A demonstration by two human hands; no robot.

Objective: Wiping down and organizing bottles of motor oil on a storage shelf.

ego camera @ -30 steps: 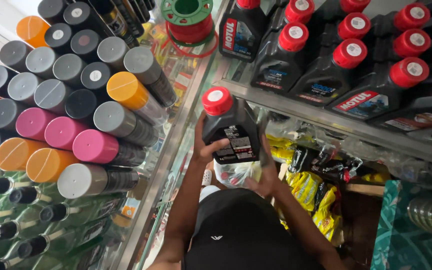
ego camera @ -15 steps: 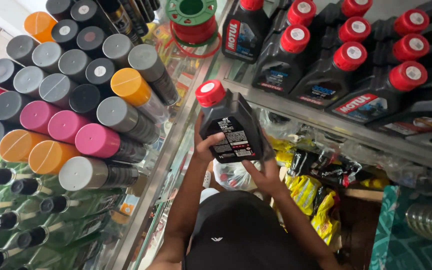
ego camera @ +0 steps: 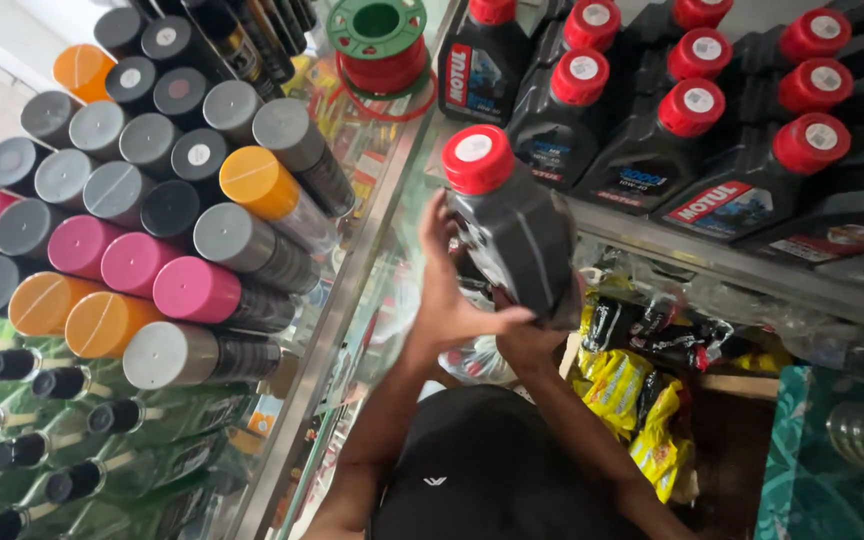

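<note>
A black oil bottle with a red cap (ego camera: 517, 235) is held up in front of a shelf, tilted with its cap toward the upper left. My left hand (ego camera: 449, 300) grips its left side, fingers spread up along the bottle. Under its base, my right hand (ego camera: 530, 345) supports it. Just beyond stands a row of matching black bottles with red caps (ego camera: 692, 150) on a glass shelf (ego camera: 752, 275).
Spray cans with grey, pink, orange and black lids (ego camera: 152, 230) lie stacked at the left. A green spool of red wire (ego camera: 380, 40) sits at the top. Yellow and black packets (ego camera: 622, 390) lie below the shelf. A black cap (ego camera: 482, 470) fills the bottom centre.
The bottle has been turned in both hands, so its label side no longer faces the camera, and it has been lifted a little higher toward the shelf.
</note>
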